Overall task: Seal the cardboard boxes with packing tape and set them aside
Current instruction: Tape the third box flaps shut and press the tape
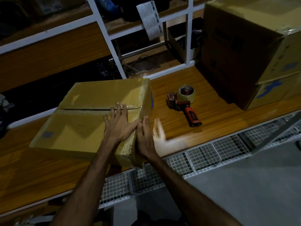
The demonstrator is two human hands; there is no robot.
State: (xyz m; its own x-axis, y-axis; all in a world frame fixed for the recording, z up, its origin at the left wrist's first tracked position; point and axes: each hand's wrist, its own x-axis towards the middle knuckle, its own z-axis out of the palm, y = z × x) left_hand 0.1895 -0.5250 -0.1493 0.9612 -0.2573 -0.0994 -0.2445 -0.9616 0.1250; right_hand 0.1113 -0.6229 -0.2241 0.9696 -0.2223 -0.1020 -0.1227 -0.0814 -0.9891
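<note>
There is only one view, from the camera on my head. It looks forward and steeply down over my forearms, which come in from the bottom of the frame and reach to its centre. It sits close, at arm's length from the bench (pixel 211 115), whose wooden top runs slantwise across the middle. The wide lens bends straight lines near the edges. The upper part of the frame takes in white shelving (pixel 104 30) behind, the lower right the floor (pixel 252 185).

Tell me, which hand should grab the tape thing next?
Probably the right hand: it rests on the box's right side, nearer the tape dispenser. The left hand presses flat on top.
</note>
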